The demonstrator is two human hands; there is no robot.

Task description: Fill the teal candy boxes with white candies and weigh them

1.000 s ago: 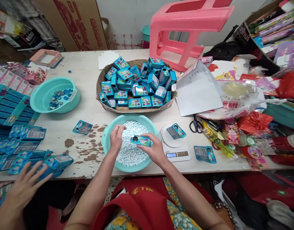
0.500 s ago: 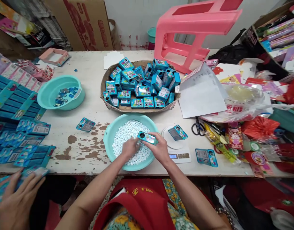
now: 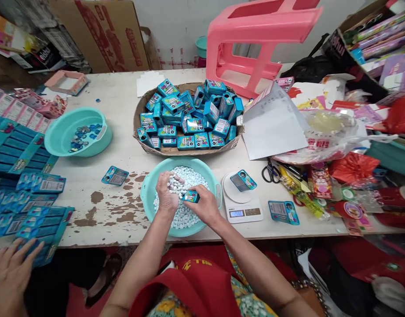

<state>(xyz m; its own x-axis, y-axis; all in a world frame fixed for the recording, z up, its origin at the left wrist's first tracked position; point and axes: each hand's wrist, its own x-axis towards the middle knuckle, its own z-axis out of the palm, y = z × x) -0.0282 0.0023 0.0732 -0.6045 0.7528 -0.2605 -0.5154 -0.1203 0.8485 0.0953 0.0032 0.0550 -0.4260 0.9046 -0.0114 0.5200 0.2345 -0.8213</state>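
Two hands at work over a table, seen from above and behind. The small blue box lies just below the centre of the frame, over the turquoise basin of white pieces. The right hand is clamped on the box from the right, fingers over its far end; the left hand stands left of it, cupped around a heap of the same white pieces. As far as the fingers leave it visible, the long axis of the box runs across the frame, from left to right, its left end toward the cupped palm.

The key relation, by my judgement, is this meeting of box end and heap: the heap sits just to the left of the box and slightly higher in the frame. The hands are near each other but apart; whether the pieces touch the box end cannot be told from here. The right hand is the nearer to the box, being on it.

Above the basin, at upper centre, stands a cardboard tray of similar boxes; to its lower right, a scale bears a blue packet. A co-worker's hand appears at lower left, well apart.
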